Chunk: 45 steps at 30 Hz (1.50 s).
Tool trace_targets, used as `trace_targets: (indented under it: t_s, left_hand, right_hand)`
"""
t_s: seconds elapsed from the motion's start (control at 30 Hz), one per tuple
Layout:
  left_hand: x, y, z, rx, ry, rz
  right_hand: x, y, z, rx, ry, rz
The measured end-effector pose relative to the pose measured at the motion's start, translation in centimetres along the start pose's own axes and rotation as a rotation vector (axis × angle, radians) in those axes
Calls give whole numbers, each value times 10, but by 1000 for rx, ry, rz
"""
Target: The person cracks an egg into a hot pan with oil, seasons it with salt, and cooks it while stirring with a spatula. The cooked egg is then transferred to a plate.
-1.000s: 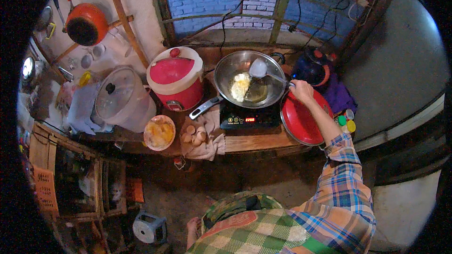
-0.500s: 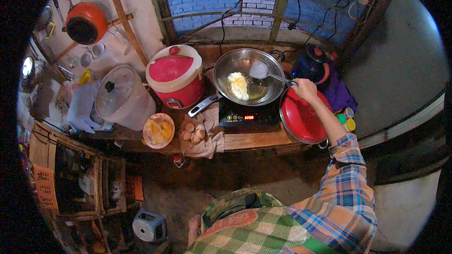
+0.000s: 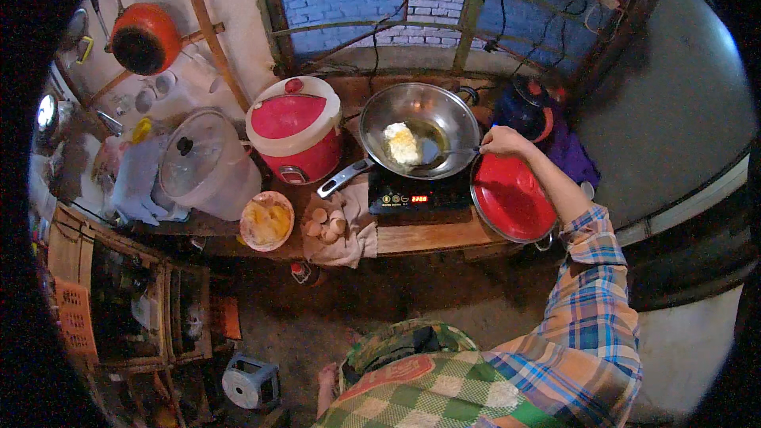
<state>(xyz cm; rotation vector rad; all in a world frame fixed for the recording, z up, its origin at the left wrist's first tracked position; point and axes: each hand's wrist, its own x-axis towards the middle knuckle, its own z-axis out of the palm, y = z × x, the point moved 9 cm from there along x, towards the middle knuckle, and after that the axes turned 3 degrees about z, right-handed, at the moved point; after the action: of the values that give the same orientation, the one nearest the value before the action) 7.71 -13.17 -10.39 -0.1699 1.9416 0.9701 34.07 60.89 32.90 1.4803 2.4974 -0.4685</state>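
Note:
My right hand (image 3: 503, 141) is closed round the handle of a metal spatula (image 3: 462, 150), beyond the right rim of a steel frying pan (image 3: 458, 115). The spatula now lies nearly edge-on over the oil, so its head is hard to make out. A clump of whitish and yellow egg (image 3: 403, 144) sits left of the oil. Under the pan is a black induction cooker (image 3: 420, 198) with a lit red display. Below my right forearm rests a red lid (image 3: 515, 206). Low by my apron, my left hand (image 3: 326, 376) shows only in part; its fingers are unclear.
Left of the pan stand a red and white rice cooker (image 3: 293, 135) and a clear lidded tub (image 3: 202, 162). A bowl with yellow residue (image 3: 267, 222) and eggshells (image 3: 325, 226) on a cloth (image 3: 361, 226) lie near the counter's front edge. A dark pot (image 3: 523, 107) stands at right.
The spatula has come down from above the pan toward the oil, its head turning from face-on to nearly edge-on. My right hand has shifted slightly left.

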Motion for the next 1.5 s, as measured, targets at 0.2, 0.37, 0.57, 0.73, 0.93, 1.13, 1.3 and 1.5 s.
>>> trace_targets:
  t_s: [0.2,0.37,0.57,0.73,0.93,1.13,1.3,1.5]
  left_hand:
    - [-15,23,3,75,-15,44]
    - [1,17,-1,132,-99,389]
    - [22,-24,6,-58,-101,-30]
    - [20,-21,10,-24,-82,-145]
    - [22,-24,0,-182,-30,-18]
    - [18,-23,4,-120,-51,-49]
    - [-6,-4,1,-138,-106,-65]
    - [9,-18,-3,-164,-17,-56]
  right_hand:
    - [-4,26,-32,152,114,131]
    - [-17,23,-43,-128,205,148]
    - [-33,18,-40,-246,102,164]
    - [0,23,-20,-28,-14,64]
    - [-16,35,-33,-109,15,123]
    - [-13,24,-15,-87,-62,80]
    - [-3,22,-23,38,58,57]
    - [-18,40,-28,-156,7,70]
